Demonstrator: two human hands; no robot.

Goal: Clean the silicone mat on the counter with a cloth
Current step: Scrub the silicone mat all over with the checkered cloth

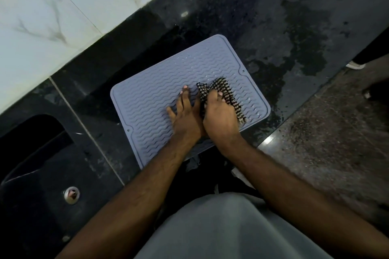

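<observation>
One grey-blue silicone mat [160,82] lies flat on one dark, polished counter [273,17]. The mat is a rounded rectangle with a raised rim and rows of wavy ridges. Its long axis runs on a diagonal, from the lower-left corner nearest the sink up to the upper-right, roughly in line with the counter's back edge. Its near short end hangs close to the counter's front edge, partly hidden by the forearms.

Two hands work on the mat, touching side by side near its middle. The left hand [185,115] lies flat, palm down, fingers straight and slightly spread, pressing the ridged surface and holding nothing. The right hand [221,118], just to the right of it, has its fingers curled over one black-and-white checked cloth [227,92], bunching it against the mat. The cloth's loose end spreads beyond the fingertips toward the mat's right long edge, and a strip of it trails along the outer side of the hand.

Wet patches and droplets [299,48] darken the counter to the right of the mat. One dark sink [31,153] with one metal drain [71,194] lies to the left of the mat. White marbled wall tiles [52,6] rise behind the mat, beyond the counter's back edge. A speckled floor [336,132] shows to the mat's lower right, and one white shoe [355,65] stands on it at the right edge of the view.
</observation>
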